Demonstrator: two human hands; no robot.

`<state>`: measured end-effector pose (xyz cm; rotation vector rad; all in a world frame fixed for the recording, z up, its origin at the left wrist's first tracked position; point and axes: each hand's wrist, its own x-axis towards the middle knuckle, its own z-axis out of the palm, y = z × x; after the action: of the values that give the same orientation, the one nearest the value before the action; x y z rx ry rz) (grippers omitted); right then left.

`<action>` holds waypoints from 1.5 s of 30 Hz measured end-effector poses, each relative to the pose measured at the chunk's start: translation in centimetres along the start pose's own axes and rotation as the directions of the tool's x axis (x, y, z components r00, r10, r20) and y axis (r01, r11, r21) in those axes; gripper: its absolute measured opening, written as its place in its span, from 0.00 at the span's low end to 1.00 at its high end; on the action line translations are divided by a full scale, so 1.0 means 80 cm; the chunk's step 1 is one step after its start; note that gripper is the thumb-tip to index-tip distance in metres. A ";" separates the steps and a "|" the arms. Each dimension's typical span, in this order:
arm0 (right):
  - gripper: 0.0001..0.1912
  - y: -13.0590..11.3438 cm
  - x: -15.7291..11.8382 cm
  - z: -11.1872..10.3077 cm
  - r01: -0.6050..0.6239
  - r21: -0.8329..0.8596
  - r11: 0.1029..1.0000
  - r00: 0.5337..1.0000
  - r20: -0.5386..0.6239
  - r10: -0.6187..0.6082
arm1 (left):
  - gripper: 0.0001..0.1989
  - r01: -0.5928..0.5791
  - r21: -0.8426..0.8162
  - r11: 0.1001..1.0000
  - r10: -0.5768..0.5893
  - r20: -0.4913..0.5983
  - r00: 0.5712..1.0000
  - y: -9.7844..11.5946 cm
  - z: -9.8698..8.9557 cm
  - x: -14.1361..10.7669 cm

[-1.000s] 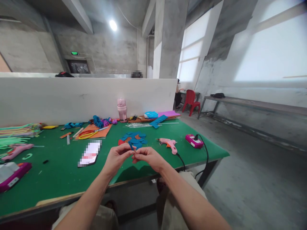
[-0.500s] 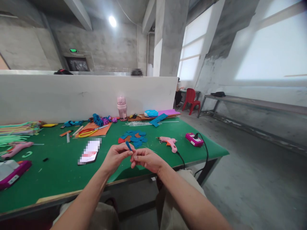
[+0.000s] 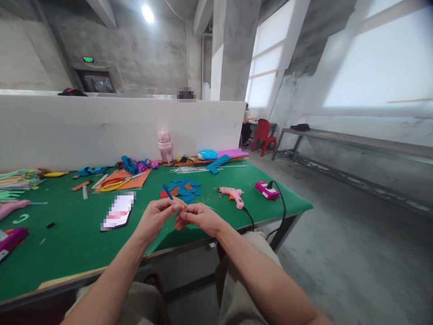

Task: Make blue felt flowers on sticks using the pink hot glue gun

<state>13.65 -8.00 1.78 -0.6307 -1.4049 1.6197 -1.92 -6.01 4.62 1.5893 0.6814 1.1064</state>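
Note:
A narrow piece of dark blue felt (image 3: 167, 191), rolled or folded, sticks up from the fingers of my left hand (image 3: 156, 218), which is closed in a pinch on it. My right hand (image 3: 202, 218) meets it fingertip to fingertip, thumb and fingers pinched together; what lies between them is too small to make out. Just beyond both hands lies a loose pile of blue felt pieces (image 3: 189, 192) with a few brown ones and a red one (image 3: 164, 194). Thin wires (image 3: 206, 204) lie at the pile's near side.
A pink glue gun (image 3: 233, 195) lies to the right, its cord running to a magenta power strip (image 3: 267, 190). A phone (image 3: 118, 211) is on the green table (image 3: 77, 246) at left. Pliers (image 3: 115, 183), a pink bottle (image 3: 165, 146) and a white partition (image 3: 135, 122) stand farther back.
The view has swung a little, so things sit slightly farther left and higher. The blue piece now leans left and shows more above my left fingers. Both hands stay together.

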 end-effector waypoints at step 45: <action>0.07 -0.028 0.134 -0.165 -0.377 -0.922 0.085 0.894 -0.386 -0.229 | 0.16 0.311 0.087 0.947 -0.247 -0.425 0.871 -0.052 -0.044 0.038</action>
<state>19.95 7.91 2.60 -1.7879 -1.9935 0.1155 -3.46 -0.65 1.77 1.3338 1.2652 1.1994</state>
